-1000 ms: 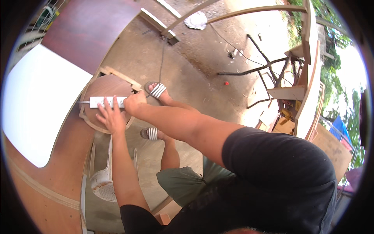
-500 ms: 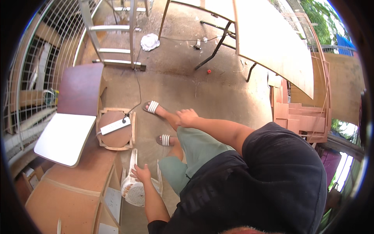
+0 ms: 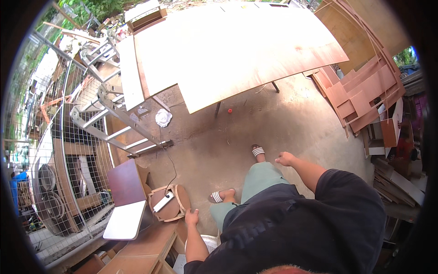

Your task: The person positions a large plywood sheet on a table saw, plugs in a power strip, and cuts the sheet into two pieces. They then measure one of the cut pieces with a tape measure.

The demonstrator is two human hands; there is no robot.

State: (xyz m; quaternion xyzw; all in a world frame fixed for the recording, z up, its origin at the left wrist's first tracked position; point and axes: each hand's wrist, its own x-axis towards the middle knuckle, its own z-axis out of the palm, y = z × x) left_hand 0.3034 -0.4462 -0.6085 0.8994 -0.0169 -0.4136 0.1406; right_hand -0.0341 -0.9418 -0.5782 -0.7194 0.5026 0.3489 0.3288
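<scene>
My left hand (image 3: 192, 216) is low at the left, fingers parted and nothing seen in them. It is close beside a round wooden stool (image 3: 182, 198); whether it touches the rim I cannot tell. A white power strip (image 3: 164, 202) with a dark plug and cord lies on that stool. Partly hidden by my left forearm is a white plastic stool (image 3: 211, 242). Out in front of my right thigh, my right hand (image 3: 285, 159) hangs in the air with its fingers curled in and nothing visible in them.
A big pale plywood sheet (image 3: 237, 55) lies across supports ahead. An aluminium ladder (image 3: 116, 109) stands at the left by a wire fence. Thin wood pieces (image 3: 365, 96) lean at the right. A cord crosses the floor near a white crumpled bundle (image 3: 163, 118) and a small red object (image 3: 230, 110).
The view has swung up and round, showing more of the plywood sheet. I have stepped forward with one foot. My right hand has come off my knee; my left is now beside the wooden stool.
</scene>
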